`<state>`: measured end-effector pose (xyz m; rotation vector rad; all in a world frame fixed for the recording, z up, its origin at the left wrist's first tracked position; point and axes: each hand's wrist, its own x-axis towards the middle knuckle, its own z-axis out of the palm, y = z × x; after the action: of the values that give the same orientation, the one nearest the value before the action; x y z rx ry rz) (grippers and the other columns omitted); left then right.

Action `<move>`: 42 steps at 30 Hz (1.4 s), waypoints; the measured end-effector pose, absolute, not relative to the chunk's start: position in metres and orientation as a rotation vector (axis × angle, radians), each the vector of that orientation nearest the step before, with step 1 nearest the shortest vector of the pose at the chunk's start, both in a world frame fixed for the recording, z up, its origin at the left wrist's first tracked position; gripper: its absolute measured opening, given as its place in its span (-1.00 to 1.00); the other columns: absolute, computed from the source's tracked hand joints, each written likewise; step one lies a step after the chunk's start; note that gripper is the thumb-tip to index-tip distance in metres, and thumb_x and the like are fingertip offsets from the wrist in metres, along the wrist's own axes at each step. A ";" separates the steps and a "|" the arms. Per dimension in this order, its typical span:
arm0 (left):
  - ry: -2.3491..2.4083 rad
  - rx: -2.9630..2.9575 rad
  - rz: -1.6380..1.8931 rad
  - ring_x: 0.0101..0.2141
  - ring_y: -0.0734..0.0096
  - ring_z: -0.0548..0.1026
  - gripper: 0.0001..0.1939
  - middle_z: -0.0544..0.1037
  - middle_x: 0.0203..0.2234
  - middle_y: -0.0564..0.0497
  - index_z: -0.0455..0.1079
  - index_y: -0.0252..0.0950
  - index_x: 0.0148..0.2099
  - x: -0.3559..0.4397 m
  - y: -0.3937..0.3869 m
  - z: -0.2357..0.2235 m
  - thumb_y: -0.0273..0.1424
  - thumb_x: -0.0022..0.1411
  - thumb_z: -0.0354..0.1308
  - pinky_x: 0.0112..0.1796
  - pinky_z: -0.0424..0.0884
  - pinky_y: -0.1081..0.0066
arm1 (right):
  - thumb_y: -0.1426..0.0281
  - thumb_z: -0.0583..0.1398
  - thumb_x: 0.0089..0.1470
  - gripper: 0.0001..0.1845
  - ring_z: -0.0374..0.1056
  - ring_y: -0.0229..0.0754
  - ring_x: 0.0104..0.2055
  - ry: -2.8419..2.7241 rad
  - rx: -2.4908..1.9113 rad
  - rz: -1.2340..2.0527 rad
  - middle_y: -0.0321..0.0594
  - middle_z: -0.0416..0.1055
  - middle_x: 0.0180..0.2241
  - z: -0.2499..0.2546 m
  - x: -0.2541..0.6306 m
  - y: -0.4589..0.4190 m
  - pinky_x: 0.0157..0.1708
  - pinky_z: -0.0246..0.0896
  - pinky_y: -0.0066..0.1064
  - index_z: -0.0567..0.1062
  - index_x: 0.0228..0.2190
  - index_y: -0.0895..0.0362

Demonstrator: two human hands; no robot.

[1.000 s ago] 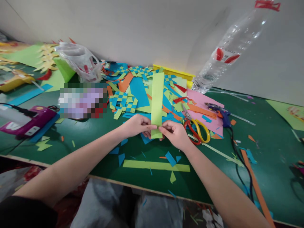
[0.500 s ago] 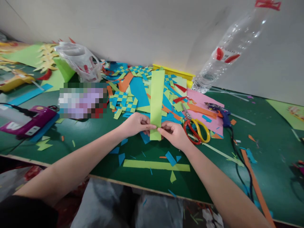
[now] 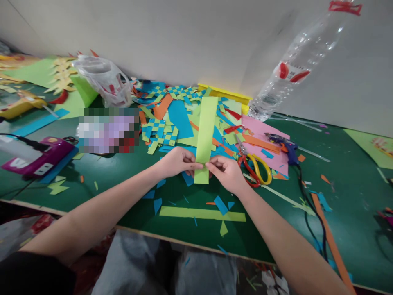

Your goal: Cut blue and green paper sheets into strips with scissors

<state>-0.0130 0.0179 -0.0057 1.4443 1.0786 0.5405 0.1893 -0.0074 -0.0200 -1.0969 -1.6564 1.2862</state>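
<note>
My left hand (image 3: 179, 163) and my right hand (image 3: 225, 170) pinch a light green paper strip (image 3: 206, 129) from both sides near its lower end. The strip stands up from the hands over the table, its long part pointing away from me. Both thumbs lie on its face, almost tip to tip; the other fingers are partly hidden behind it. Just right of my right hand lie scissors (image 3: 256, 168) with red and yellow handles. On the table below the hands rest a narrow green paper strip (image 3: 199, 214) and small blue paper scraps (image 3: 221, 205).
Woven blue-green paper pieces (image 3: 158, 129) are heaped behind the hands. A plastic bottle (image 3: 294, 69) leans against the wall. At right lies a blue glue gun (image 3: 290, 149) with its cord. A purple power strip (image 3: 39, 159) and a plastic bag (image 3: 104, 80) are at left.
The upper end of the green paper strip has tilted to the right and dropped slightly. Both hands keep their pinch near its lower end and have barely moved.
</note>
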 end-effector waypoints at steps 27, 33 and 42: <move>1.040 1.461 0.527 -0.57 0.46 0.54 -0.69 0.58 -0.59 0.02 0.46 -0.34 -0.48 -0.013 0.018 -0.008 -0.20 -0.06 0.39 -0.47 0.49 0.53 | 0.08 0.28 -0.02 -0.68 0.45 -0.18 -0.49 -1.553 -1.123 1.361 -0.26 0.52 -0.47 -0.017 0.188 -0.006 -0.39 0.43 -0.29 0.43 -0.46 0.08; 1.053 1.455 0.591 -0.55 0.48 0.53 -0.70 0.58 -0.57 0.03 0.49 -0.35 -0.41 -0.013 0.019 -0.005 -0.18 -0.01 0.36 -0.45 0.49 0.54 | 0.13 0.27 0.02 -0.72 0.46 -0.20 -0.49 -1.571 -1.099 1.391 -0.29 0.51 -0.50 -0.018 0.188 -0.007 -0.40 0.43 -0.32 0.43 -0.46 0.08; 1.065 1.484 0.584 -0.60 0.50 0.51 -0.70 0.55 -0.64 0.05 0.44 -0.34 -0.51 -0.013 0.017 -0.003 -0.22 -0.04 0.39 -0.50 0.45 0.57 | 0.11 0.28 -0.01 -0.69 0.47 -0.19 -0.47 -1.526 -1.090 1.427 -0.24 0.53 -0.44 -0.017 0.187 -0.008 -0.42 0.44 -0.33 0.47 -0.41 0.11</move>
<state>-0.0129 0.0169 -0.0031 1.4839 1.0655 0.5842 0.1873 -0.0076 -0.0174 -1.0902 -1.5263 1.4272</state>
